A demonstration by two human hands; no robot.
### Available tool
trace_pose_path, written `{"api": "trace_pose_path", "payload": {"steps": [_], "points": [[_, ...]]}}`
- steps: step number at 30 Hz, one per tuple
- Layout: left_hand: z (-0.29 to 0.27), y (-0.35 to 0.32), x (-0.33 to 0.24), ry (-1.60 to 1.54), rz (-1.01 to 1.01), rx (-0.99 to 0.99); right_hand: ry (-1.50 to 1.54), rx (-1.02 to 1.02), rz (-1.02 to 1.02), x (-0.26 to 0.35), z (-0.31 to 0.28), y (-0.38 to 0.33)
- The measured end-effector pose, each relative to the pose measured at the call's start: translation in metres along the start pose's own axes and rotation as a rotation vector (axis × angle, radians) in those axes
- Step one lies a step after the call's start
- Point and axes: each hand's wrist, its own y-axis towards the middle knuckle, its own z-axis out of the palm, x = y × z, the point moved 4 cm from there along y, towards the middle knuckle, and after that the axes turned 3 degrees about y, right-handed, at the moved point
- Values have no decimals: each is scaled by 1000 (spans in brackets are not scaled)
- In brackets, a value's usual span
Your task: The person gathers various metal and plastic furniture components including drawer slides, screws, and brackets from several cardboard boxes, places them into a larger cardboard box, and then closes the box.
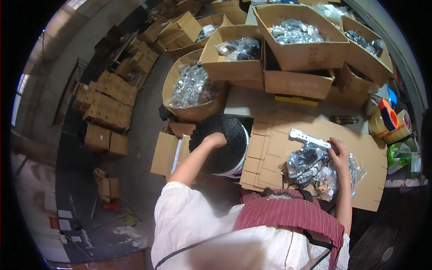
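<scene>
On the counter [288,135], right hand [340,153] presses a clear bag of parts [315,168], fingers flat. Left hand [215,139] dips into a bin of black pieces [225,135] (grip unclear); advise steadying the bag.

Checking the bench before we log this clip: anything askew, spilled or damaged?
Nothing looks spilled or damaged. The left hand reaches into the bin of black parts; the right hand rests on a clear bag of hardware beside a white metal bracket lying on the flattened cardboard.
</scene>
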Motion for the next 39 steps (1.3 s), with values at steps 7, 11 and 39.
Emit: {"api": "trace_pose_path", "payload": {"steps": [7,11,39], "points": [[5,5,1,-161,-178,242,-60,0,-85,3,-2,0],[2,9,-3,-29,-55,333,-77,6,-80,4,-2,-2],[-297,-436,-43,-6,-124,-351,-160,363,-694,242,75,66]]}}
